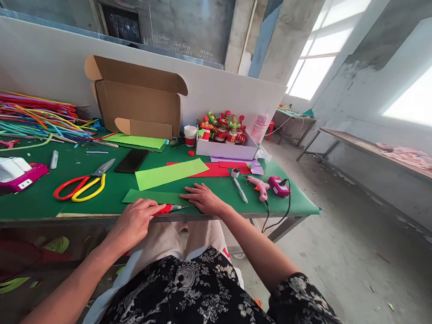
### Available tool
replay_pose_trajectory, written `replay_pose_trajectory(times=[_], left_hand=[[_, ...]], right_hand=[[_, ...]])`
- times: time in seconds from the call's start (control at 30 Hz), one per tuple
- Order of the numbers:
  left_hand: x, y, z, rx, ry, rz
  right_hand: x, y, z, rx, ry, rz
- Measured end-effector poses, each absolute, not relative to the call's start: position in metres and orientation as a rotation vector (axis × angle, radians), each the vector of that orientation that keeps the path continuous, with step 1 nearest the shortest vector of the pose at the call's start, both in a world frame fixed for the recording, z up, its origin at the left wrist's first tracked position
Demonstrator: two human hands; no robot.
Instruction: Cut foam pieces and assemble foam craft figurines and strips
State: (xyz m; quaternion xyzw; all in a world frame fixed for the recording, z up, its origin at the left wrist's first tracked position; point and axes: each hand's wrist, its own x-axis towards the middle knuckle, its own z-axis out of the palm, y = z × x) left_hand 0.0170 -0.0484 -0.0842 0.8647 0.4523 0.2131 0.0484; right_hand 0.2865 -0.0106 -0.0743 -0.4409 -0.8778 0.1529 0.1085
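Observation:
My left hand [137, 219] is closed around a red utility knife [166, 209] at the front edge of the table; its pale blade end points right, towards my other hand. Under both hands lies a dark green paper strip [153, 196], parallel to the edge. My right hand [203, 198] rests flat on the strip's right end with fingers spread. Just behind is a light green paper strip [170, 173], slanted and partly over a red paper strip [215, 170].
Red-and-yellow scissors [88, 181] and a black phone [132, 161] lie left. A pink glue gun [259, 187] with a cable is right. Behind stand a cardboard box [140, 103], paper cups [190, 136] and a box of crafted figures [225, 149]. Pipe cleaners [35, 118] pile at far left.

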Motion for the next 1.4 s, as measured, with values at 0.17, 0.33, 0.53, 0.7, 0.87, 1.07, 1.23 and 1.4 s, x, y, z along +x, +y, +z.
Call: replay_pose_trajectory(times=[0.17, 0.33, 0.53, 0.7, 0.87, 1.07, 1.23, 1.4], left_hand=[[-0.002, -0.046, -0.082, 2.634, 1.44, 0.67], [-0.007, -0.048, -0.08, 2.642, 1.425, 0.632], [-0.009, -0.048, -0.086, 2.643, 1.394, 0.646], [-0.008, -0.047, -0.088, 2.658, 1.42, 0.636], [0.003, -0.047, -0.086, 2.665, 1.414, 0.643], [0.004, -0.047, -0.088, 2.681, 1.404, 0.633], [0.005, -0.048, -0.087, 2.691, 1.408, 0.643], [0.001, -0.05, -0.087, 2.691, 1.398, 0.652]], right_hand=[[0.256, -0.005, -0.073, -1.32, -2.607, 0.452], [0.258, -0.011, -0.062, -1.363, -2.648, 0.384], [0.302, -0.018, -0.06, -1.35, -2.681, 0.349], [0.308, -0.019, -0.064, -1.417, -2.641, 0.363], [0.304, -0.02, -0.064, -1.433, -2.625, 0.356], [0.304, -0.02, -0.065, -1.442, -2.621, 0.355], [0.304, -0.021, -0.066, -1.452, -2.606, 0.355], [0.304, -0.021, -0.066, -1.443, -2.605, 0.354]])
